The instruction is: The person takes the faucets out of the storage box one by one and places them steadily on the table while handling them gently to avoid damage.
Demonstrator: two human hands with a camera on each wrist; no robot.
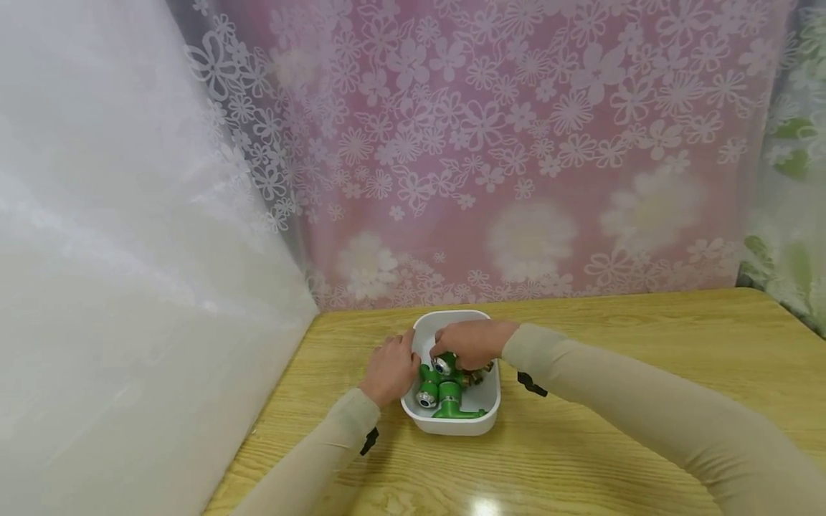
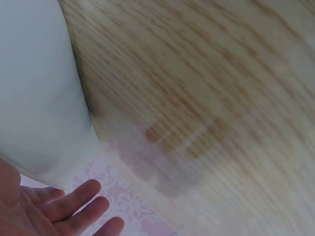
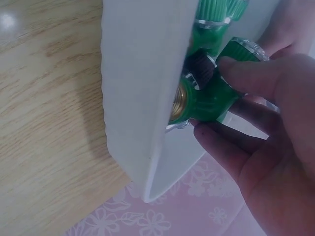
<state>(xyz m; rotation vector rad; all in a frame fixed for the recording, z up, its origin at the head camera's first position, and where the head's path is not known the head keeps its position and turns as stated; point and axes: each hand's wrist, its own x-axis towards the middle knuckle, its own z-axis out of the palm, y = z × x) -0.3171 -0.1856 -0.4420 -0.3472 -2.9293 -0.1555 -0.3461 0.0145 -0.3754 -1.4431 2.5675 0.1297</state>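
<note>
A white tub stands on the table with several green valve fittings inside, among them a green spout-shaped piece and a round-knobbed one. My right hand reaches into the tub from the right. In the right wrist view its thumb and fingers pinch a green valve with a brass threaded end and a clear-rimmed knob. My left hand rests at the tub's left rim. Seen from the left wrist, its fingers extend loosely by the rim and hold no fitting.
Small brass-coloured ends show in the tub beneath my right hand. The wood-grain table spreads around it. A pink flowered curtain hangs behind, and a white sheet closes off the left side.
</note>
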